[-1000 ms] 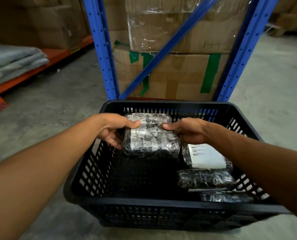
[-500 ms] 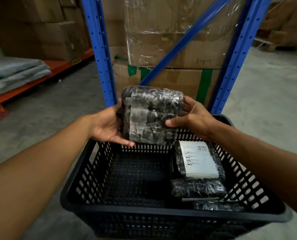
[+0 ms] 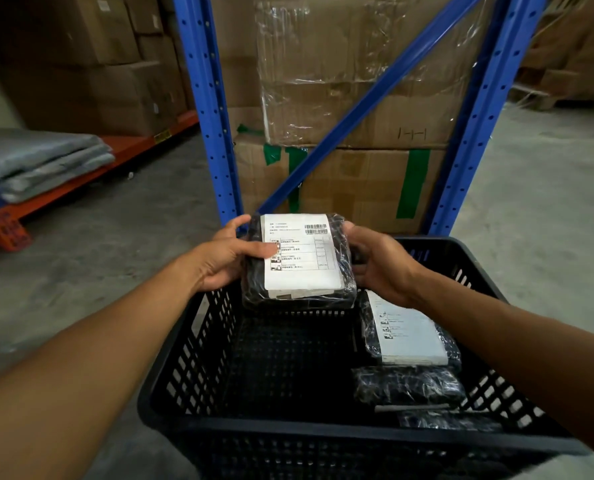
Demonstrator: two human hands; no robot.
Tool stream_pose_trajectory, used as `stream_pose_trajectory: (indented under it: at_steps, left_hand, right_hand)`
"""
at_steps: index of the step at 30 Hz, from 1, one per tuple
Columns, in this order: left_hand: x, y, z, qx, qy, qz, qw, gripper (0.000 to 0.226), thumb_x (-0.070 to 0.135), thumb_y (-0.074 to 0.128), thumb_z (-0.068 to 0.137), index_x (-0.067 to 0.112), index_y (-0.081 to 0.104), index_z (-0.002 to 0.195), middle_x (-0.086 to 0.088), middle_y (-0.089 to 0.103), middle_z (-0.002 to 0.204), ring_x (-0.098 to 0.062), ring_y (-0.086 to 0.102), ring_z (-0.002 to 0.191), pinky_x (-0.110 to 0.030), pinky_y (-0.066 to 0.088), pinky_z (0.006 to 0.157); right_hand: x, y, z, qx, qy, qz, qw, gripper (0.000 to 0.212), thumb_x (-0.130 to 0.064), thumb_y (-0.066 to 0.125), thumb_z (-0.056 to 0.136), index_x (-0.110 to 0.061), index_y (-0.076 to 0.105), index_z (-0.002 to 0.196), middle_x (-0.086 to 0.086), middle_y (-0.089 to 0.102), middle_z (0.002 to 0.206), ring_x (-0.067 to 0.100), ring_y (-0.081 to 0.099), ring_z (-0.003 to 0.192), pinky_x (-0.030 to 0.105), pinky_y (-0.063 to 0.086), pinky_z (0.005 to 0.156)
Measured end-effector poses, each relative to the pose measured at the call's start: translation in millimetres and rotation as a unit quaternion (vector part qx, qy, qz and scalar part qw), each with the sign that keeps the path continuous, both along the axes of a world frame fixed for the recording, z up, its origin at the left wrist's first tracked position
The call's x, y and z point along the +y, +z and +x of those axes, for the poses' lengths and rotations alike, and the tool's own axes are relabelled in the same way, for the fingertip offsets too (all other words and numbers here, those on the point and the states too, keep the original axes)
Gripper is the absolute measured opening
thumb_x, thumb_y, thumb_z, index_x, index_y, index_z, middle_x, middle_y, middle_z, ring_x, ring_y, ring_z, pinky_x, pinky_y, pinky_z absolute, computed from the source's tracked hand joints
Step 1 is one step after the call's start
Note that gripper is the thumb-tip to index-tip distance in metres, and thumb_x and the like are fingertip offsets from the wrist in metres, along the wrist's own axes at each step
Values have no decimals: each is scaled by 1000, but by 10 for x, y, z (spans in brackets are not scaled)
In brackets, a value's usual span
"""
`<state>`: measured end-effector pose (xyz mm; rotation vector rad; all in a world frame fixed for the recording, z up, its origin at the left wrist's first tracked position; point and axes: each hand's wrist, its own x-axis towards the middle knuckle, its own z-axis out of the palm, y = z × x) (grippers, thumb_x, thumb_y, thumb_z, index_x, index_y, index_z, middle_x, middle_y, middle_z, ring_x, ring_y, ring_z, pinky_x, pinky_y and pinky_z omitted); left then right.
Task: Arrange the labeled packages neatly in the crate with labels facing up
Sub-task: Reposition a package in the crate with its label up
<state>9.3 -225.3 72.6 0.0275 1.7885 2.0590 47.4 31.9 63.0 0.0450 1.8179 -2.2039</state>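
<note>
Left hand [image 3: 226,258] and right hand [image 3: 380,263] clasp the wrapped package [image 3: 299,259] by its side edges, label up, above the crate [image 3: 171,382] at its far wall; best lowered level into the bare far-left corner, square beside the labeled package [image 3: 409,336] on the right.

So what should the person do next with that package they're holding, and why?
Probably lower the held package into the bare left part of the crate, keeping it level. Its white label already faces up, the left hand and right hand grip its sides, and the other packages line the right wall.
</note>
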Motion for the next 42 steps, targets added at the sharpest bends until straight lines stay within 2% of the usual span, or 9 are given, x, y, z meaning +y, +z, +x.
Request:
stream_pose_trajectory:
  at_steps: [3,9,13,15,19,25,30,38,42]
  left_hand:
    - [9,-44,40,-3,-22,0,1000,79,-17,63,74,6,38,145,-22,57,138,-37,56,124,-50,45,103]
    - [-68,-146,56,-67,-115,-112,985,67,6,75,76,42,52,127,-7,72,121,-34,66,112,-57,53,88]
    - [54,-330,110,-133,-131,-243,952,31,6,65,90,14,61,119,-11,77,106,-33,70,102,-66,47,93]
    - [147,-422,144,-149,-116,-283,940,30,4,62,92,3,61,122,-15,74,111,-36,66,107,-67,45,95]
    - [238,-571,193,-156,-138,-346,915,43,-2,74,81,4,63,122,-14,72,115,-35,64,111,-63,44,99]
    - [309,-849,144,-142,-107,-429,886,59,2,81,74,3,58,128,-17,64,127,-38,60,116,-57,53,92]
    - [365,-1108,122,-110,-134,-525,833,66,9,82,75,6,53,134,-16,56,135,-39,55,120,-53,58,82]
    - [380,-1525,-71,-43,-207,-639,739,56,29,75,82,2,59,128,-15,58,134,-29,58,120,-32,48,89]
    - [381,-1655,-113,-28,-244,-673,697,49,39,70,85,6,64,121,-11,64,127,-25,60,117,-27,42,79]
  right_hand:
    - [-68,-66,8,-4,-6,59,998,81,-8,81,71,-15,39,140,10,70,119,32,68,104,54,50,97]
    - [-50,-260,11,-42,-10,59,997,76,6,76,72,-15,41,137,7,75,108,28,70,101,48,53,92]
    - [-110,-503,96,-97,4,129,987,65,1,75,76,-4,45,133,18,71,113,33,69,99,45,59,76]
    - [-178,-639,144,-128,2,158,979,43,1,71,81,2,53,120,23,68,114,39,65,105,54,57,83]
    - [-328,-803,152,-164,9,181,970,14,4,65,85,-7,60,93,14,70,106,32,67,97,52,56,83]
    - [-556,-998,-49,-202,13,244,949,46,4,73,76,-2,57,119,18,65,121,36,62,108,53,52,92]
    - [-729,-1166,-133,-208,58,409,886,66,-13,81,74,-4,45,129,18,57,127,37,65,102,51,59,80]
    - [-794,-1500,-211,-229,104,433,866,57,-12,78,76,1,55,126,20,60,126,36,62,110,48,55,89]
    - [-822,-1642,-284,-218,117,436,865,54,-11,75,77,1,55,126,20,58,130,35,57,118,44,50,98]
